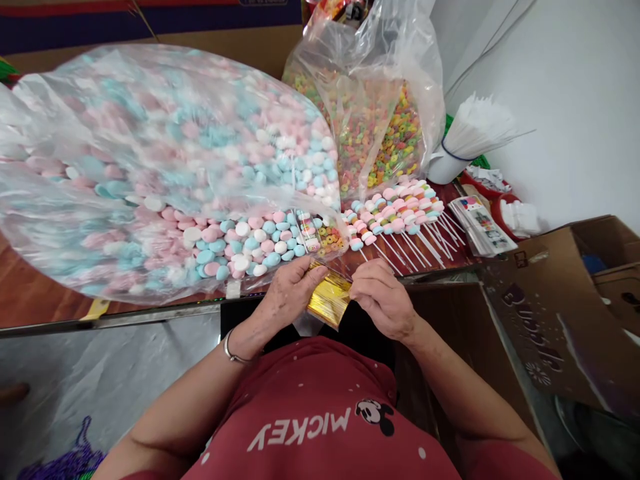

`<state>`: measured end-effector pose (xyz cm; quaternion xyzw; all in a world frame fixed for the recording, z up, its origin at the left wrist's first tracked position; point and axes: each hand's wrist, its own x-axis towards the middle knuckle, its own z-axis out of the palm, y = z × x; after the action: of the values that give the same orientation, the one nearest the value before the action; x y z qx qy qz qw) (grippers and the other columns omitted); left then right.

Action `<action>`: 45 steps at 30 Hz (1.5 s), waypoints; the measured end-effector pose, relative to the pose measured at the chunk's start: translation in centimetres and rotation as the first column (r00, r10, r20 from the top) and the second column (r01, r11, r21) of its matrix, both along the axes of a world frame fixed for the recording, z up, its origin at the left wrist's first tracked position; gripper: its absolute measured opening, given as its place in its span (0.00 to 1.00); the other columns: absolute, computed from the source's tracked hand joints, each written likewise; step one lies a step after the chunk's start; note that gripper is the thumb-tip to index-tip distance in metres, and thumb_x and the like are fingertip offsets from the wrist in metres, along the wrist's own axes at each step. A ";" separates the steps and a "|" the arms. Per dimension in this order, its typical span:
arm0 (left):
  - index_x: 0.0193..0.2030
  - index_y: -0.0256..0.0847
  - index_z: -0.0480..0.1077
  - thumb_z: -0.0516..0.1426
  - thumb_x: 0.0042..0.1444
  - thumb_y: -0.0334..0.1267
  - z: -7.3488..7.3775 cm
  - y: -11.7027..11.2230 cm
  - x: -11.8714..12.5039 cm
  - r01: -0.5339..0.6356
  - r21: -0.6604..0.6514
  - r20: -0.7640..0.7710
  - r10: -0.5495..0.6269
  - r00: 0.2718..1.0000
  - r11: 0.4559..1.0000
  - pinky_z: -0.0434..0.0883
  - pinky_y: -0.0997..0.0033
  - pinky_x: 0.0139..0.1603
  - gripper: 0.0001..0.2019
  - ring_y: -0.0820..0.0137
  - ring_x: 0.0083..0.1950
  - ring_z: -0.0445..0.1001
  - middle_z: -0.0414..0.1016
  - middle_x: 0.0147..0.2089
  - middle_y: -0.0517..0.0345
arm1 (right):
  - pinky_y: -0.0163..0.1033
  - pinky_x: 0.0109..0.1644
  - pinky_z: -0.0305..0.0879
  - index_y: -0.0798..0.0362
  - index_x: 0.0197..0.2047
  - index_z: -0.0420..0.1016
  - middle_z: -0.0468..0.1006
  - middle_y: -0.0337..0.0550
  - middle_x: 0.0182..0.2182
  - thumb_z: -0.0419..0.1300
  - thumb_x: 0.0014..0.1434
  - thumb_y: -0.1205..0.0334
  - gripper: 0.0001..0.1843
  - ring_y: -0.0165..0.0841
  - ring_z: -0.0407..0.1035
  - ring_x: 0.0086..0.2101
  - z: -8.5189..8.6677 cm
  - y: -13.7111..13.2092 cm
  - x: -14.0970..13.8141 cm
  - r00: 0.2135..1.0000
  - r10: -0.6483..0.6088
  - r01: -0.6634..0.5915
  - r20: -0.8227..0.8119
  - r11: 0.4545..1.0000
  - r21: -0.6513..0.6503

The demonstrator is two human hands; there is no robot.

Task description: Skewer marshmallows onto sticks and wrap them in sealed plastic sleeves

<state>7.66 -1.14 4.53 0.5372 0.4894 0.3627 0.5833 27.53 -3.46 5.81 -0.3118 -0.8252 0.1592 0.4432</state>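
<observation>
Taking the gold bundle (pixel 329 308) as the dial's centre, with twelve pointing to the far side, the bundle is sitting just off the near edge of the bench (pixel 150 312), between the two hands. The left hand (pixel 287 293) is grasping it at nine o'clock, thumb lying over the top. The right hand (pixel 383 297) is curling at three o'clock, its fingers meeting the bundle's edge; whether they are pinching a single strip, I cannot tell.

Progress, as judged from the layout: the stringing is appearing partly done. A batch of candy skewers (pixel 400 217) is lying between one and two o'clock, sweets threaded and sticks pointing nearer. No gold strip is showing clearly on them, so any tying is seemingly outstanding.

Stock is standing plentiful. A large clear bag of pastel sweets (pixel 200 127) is filling ten to eleven o'clock, loose pieces spreading at its near side. A bag of coloured rings (pixel 400 137) is standing at one o'clock (a small ring heap (pixel 331 240) is also lying at twelve). Farther out, between one and two, a white mug (pixel 447 165) is holding many unused sticks (pixel 483 123).
</observation>
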 end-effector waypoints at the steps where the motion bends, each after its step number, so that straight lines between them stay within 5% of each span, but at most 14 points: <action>1: 0.30 0.39 0.69 0.59 0.55 0.48 -0.2 0.1 0.0 -0.021 -0.023 0.024 0.022 0.999 1.000 0.62 0.75 0.25 0.13 0.73 0.26 0.64 0.68 0.26 0.62 | 0.46 0.45 0.67 0.50 0.38 0.71 0.74 0.44 0.34 0.52 0.70 0.64 0.08 0.37 0.68 0.39 0.0 0.1 0.1 0.999 0.027 -0.029 -0.045 0.999 -0.030; 7: 0.28 0.39 0.66 0.63 0.51 0.51 -0.6 0.4 -0.1 -0.126 -0.191 0.172 0.159 0.972 0.973 0.60 0.78 0.19 0.17 0.77 0.20 0.63 0.66 0.22 0.65 | 0.50 0.52 0.67 0.48 0.38 0.71 0.77 0.44 0.36 0.55 0.69 0.61 0.07 0.39 0.69 0.44 0.0 0.5 1.4 0.966 0.128 -0.167 -0.224 0.972 -0.168; 11: 0.27 0.40 0.65 0.65 0.46 0.52 0.1 0.4 0.2 -0.143 -0.293 0.206 0.208 0.956 0.945 0.58 0.79 0.14 0.19 0.77 0.16 0.63 0.64 0.20 0.67 | 0.49 0.49 0.67 0.49 0.35 0.72 0.79 0.45 0.35 0.55 0.68 0.59 0.09 0.39 0.70 0.41 0.5 0.9 2.5 0.969 0.139 -0.195 -0.205 0.939 -0.285; 14: 0.28 0.40 0.65 0.66 0.44 0.52 0.7 0.5 0.2 -0.136 -0.355 0.215 0.222 0.951 0.925 0.54 0.80 0.10 0.19 0.77 0.14 0.61 0.64 0.19 0.67 | 0.47 0.47 0.67 0.49 0.45 0.74 0.79 0.43 0.33 0.55 0.68 0.57 0.09 0.37 0.69 0.38 1.1 0.9 2.8 0.977 0.169 -0.204 -0.132 0.918 -0.339; 17: 0.27 0.41 0.65 0.66 0.45 0.52 0.8 0.4 0.1 -0.175 -0.351 0.240 0.269 0.933 0.920 0.54 0.80 0.10 0.19 0.78 0.14 0.60 0.64 0.19 0.67 | 0.45 0.46 0.66 0.51 0.50 0.73 0.77 0.41 0.30 0.54 0.69 0.59 0.11 0.36 0.68 0.35 1.7 0.7 2.5 0.994 0.110 -0.107 -0.005 0.945 -0.309; 22: 0.28 0.40 0.64 0.65 0.50 0.52 -0.5 -0.2 0.1 -0.231 -0.216 0.302 0.290 0.908 0.949 0.62 0.81 0.19 0.19 0.79 0.21 0.62 0.64 0.23 0.66 | 0.40 0.42 0.66 0.52 0.38 0.77 0.78 0.44 0.32 0.54 0.68 0.62 0.10 0.34 0.68 0.34 1.6 0.0 0.7 0.987 -0.071 0.111 0.141 0.949 -0.295; 24: 0.29 0.40 0.65 0.63 0.53 0.53 -1.2 -0.7 0.1 -0.222 -0.155 0.313 0.261 0.913 0.963 0.64 0.80 0.22 0.19 0.77 0.24 0.63 0.65 0.26 0.65 | 0.39 0.43 0.67 0.52 0.40 0.78 0.79 0.43 0.33 0.55 0.66 0.63 0.09 0.34 0.70 0.35 1.5 -0.4 0.0 0.985 -0.151 0.172 0.086 0.909 -0.379; 27: 0.31 0.41 0.66 0.59 0.57 0.55 -2.0 -1.5 0.0 -0.199 -0.086 0.255 0.215 0.943 0.976 0.62 0.78 0.22 0.18 0.75 0.24 0.62 0.64 0.26 0.64 | 0.37 0.43 0.70 0.51 0.41 0.79 0.81 0.41 0.36 0.57 0.63 0.62 0.09 0.33 0.74 0.36 1.3 -1.0 -0.8 0.964 -0.264 0.185 -0.041 0.772 -0.609; 31: 0.35 0.42 0.68 0.57 0.60 0.52 -2.4 -3.1 -0.1 -0.230 -0.011 0.089 0.230 0.969 0.973 0.64 0.76 0.24 0.14 0.73 0.26 0.64 0.67 0.28 0.63 | 0.35 0.36 0.68 0.51 0.40 0.80 0.79 0.38 0.31 0.60 0.59 0.58 0.10 0.31 0.72 0.32 0.4 -2.1 -1.3 0.907 -0.375 0.085 -0.192 0.609 -0.789; 36: 0.45 0.43 0.69 0.57 0.61 0.48 -2.9 -4.9 0.2 -0.233 0.031 0.027 0.232 0.972 0.972 0.71 0.73 0.35 0.13 0.67 0.40 0.73 0.75 0.44 0.55 | 0.31 0.23 0.55 0.53 0.40 0.82 0.71 0.35 0.22 0.62 0.57 0.56 0.12 0.24 0.59 0.20 -1.5 -3.5 -1.5 0.825 -0.460 -0.086 -0.330 0.474 -0.876; 39: 0.47 0.42 0.69 0.56 0.62 0.49 -3.3 -5.2 0.2 -0.247 0.007 0.032 0.246 0.969 0.969 0.72 0.72 0.38 0.14 0.66 0.44 0.73 0.74 0.48 0.53 | 0.30 0.21 0.53 0.54 0.41 0.82 0.70 0.34 0.20 0.63 0.56 0.55 0.13 0.23 0.58 0.18 -2.1 -3.8 -1.5 0.801 -0.479 -0.155 -0.359 0.414 -0.897; 45: 0.44 0.42 0.70 0.56 0.62 0.50 -3.7 -5.0 0.0 -0.220 -0.006 0.041 0.220 0.975 0.976 0.70 0.73 0.36 0.13 0.70 0.35 0.70 0.73 0.39 0.58 | 0.30 0.19 0.56 0.56 0.39 0.82 0.71 0.34 0.19 0.67 0.53 0.53 0.16 0.23 0.59 0.16 -2.3 -3.2 -1.7 0.796 -0.498 -0.168 -0.343 0.364 -0.916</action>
<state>7.66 -6.11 0.88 0.4719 0.5337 0.4358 0.5501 25.85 -6.62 3.54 -0.5259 -0.3798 0.6257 0.4332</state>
